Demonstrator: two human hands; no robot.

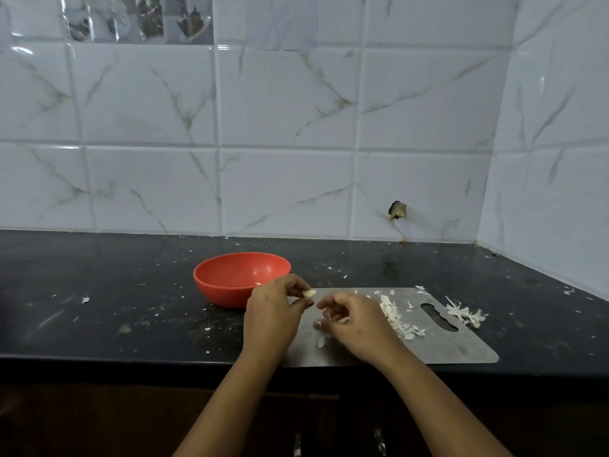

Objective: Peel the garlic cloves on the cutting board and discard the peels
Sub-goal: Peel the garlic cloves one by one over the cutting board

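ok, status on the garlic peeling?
Left hand pinches a garlic clove beside the red bowl. Right hand close by, curled, grip unclear. Peels heaped on the board, nothing in the way.

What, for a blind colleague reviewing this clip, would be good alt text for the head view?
A person's left hand pinches a garlic clove over a metal cutting board on a dark counter, right hand curled beside it. Peels lie scattered on the board's right part and just past its edge; a red bowl sits behind the left hand.
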